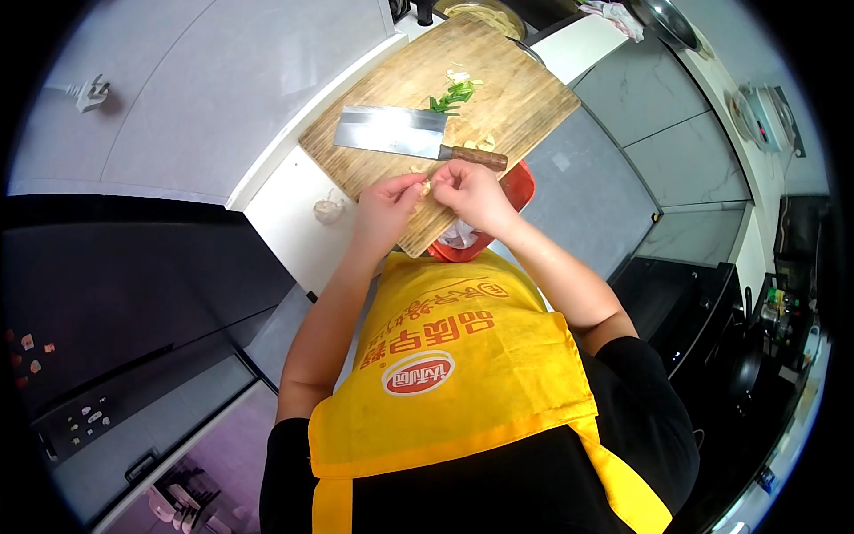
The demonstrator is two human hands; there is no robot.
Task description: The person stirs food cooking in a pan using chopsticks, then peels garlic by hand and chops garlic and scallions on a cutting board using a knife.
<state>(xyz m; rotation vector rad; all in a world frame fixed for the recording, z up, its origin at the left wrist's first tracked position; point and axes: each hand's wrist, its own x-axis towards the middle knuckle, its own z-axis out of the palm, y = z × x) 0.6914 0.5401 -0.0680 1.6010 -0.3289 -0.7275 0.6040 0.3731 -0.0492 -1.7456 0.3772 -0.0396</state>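
Both hands meet over the near edge of a wooden cutting board. My left hand pinches a small pale piece, seemingly a garlic clove. My right hand has its fingers closed at the other side of that piece; whether they grip it too is too small to tell. Just beyond the hands lies a cleaver, flat on the board, its wooden handle pointing right. Cut green onion sits behind the blade, and pale pieces lie near the handle.
A garlic bulb rests on the white counter left of the board. Under the board's near right edge is a red container with a plastic bag. A metal pan stands at the upper right, and a bowl behind the board.
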